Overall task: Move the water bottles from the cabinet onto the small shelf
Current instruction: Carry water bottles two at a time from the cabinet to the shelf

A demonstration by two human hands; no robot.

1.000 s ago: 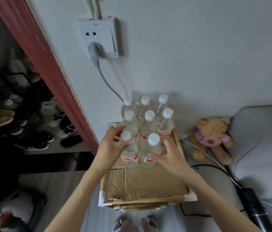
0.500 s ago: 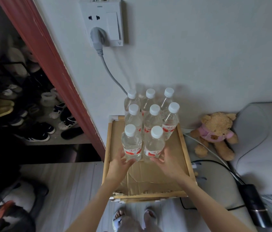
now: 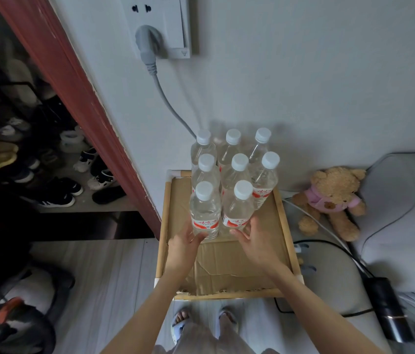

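Eight water bottles point(image 3: 229, 185) stand upright in a tight cluster at the back of the small shelf point(image 3: 284, 226), on its cardboard lining near the wall. The two nearest have slid back against the rows behind since a second ago, closing the gap. The left hand point(image 3: 183, 247) now rests at the base of the front left bottle point(image 3: 205, 210), fingers loose and touching it rather than wrapped round its neck as before. The right hand point(image 3: 257, 241) lies likewise at the front right bottle point(image 3: 238, 209), fingers relaxed; whether they press or only touch is hard to tell. This pair looks placed. A teddy bear point(image 3: 331, 200) sits to the right, beside the shelf.
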